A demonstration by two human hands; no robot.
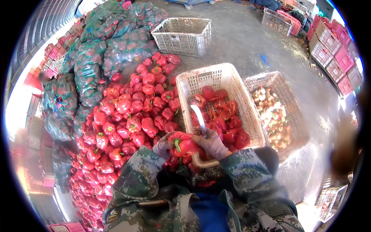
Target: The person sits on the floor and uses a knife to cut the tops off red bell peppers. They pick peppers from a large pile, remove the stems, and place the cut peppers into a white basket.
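Observation:
Between my hands is a red bell pepper [185,145] with its green stem facing up. My left hand [163,146], in a soiled glove, grips the pepper's left side. My gloved right hand [213,143] holds a curved-blade knife [199,119], blade pointing up and away, while its fingers touch the pepper's right side. The knife's handle is hidden in the fist. Just beyond, a white plastic crate [249,116] contains cut red pepper pieces [221,116]. To its right, a second crate [298,127] holds pale pepper cores and stems [272,116].
Whole red peppers [127,124] form a large heap along my left. Filled green mesh sacks [89,63] are stacked behind it. Another white crate [181,36] stands ahead on the concrete floor [240,37]. Stacked crates [333,49] line the right, and a seated person's leg [268,4] shows far off.

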